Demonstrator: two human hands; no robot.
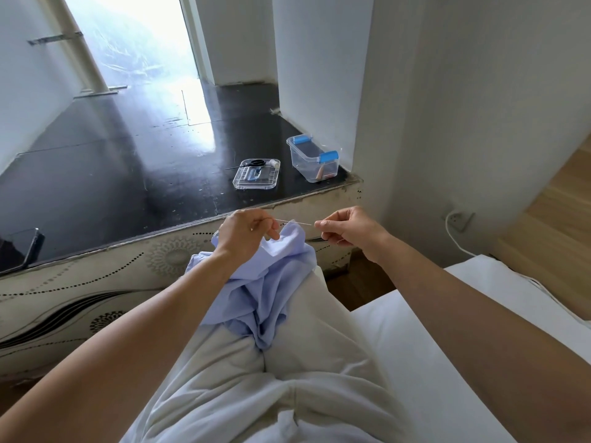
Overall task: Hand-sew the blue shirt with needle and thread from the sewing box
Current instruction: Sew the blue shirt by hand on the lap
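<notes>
My left grip (248,233) pinches a raised fold of the shirt (262,289), which is bunched on my lap, evidently to keep the edge taut. My right grip (347,230) pinches the needle (299,222) at that edge. The box (315,159) stands open on the surface (128,174), well apart.

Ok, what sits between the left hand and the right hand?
In the head view, a thin silvery needle spans the gap from left hand to right hand, just above a raised fold of the light-blue shirt.
</notes>
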